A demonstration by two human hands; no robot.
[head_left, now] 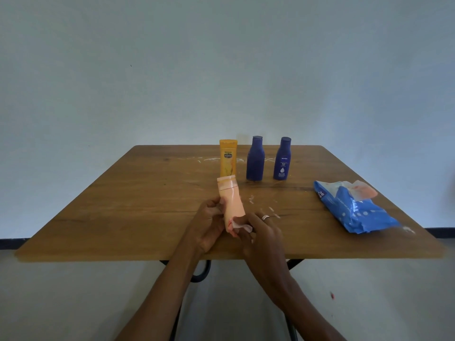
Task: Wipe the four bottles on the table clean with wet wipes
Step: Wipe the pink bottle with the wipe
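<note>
Head view: left hand (209,223) gripping tilted peach bottle (231,205) above near table (123,205) edge; right hand (263,232) pinching wipe (240,225) against its base. Behind, upright: yellow bottle (228,158), two blue bottles (255,158) (282,159). Right: wipes pack (354,207).

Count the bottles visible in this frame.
4. A yellow bottle and two blue bottles stand at the table's far side; the left hand holds a peach bottle. None seem hidden.

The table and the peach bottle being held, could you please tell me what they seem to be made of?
The table looks like matte wood or wood laminate: brown grain lines show. The peach bottle looks like smooth opaque plastic with a soft, even sheen, though that is only its look.
</note>
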